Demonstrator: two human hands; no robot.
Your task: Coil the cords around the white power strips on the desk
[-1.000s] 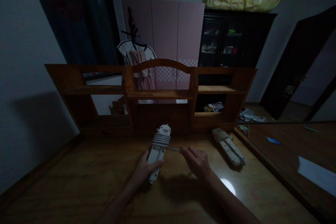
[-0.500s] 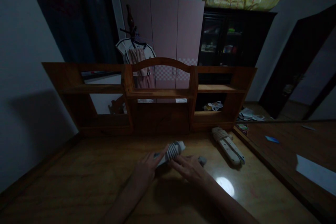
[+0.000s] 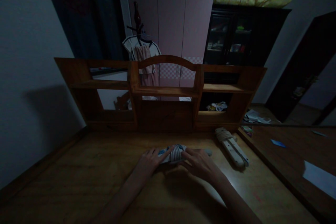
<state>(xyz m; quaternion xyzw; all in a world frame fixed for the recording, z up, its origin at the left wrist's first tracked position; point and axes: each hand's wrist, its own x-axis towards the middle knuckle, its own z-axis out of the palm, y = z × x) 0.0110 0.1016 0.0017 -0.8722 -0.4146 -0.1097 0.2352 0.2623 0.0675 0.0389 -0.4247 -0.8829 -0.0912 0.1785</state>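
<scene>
A white power strip (image 3: 175, 153) with its cord coiled round it lies crosswise on the wooden desk (image 3: 78, 182). My left hand (image 3: 149, 162) holds its left end, fingers closed on it. Over its right part rests my right hand (image 3: 201, 164), fingers curled on the strip. A second power strip (image 3: 232, 142), also wrapped in its cord, lies untouched to the right near the desk's back corner.
A wooden shelf unit (image 3: 162, 92) stands along the desk's back edge. Behind it are a pink wardrobe (image 3: 170, 35), a dark cabinet (image 3: 236, 38) and hanging clothes (image 3: 143, 56). A second desk (image 3: 294, 154) with papers adjoins at the right. The room is dim.
The power strip was turned from pointing away from me to lying sideways and lower on the desk. My right hand let go of the cord end and came onto the strip.
</scene>
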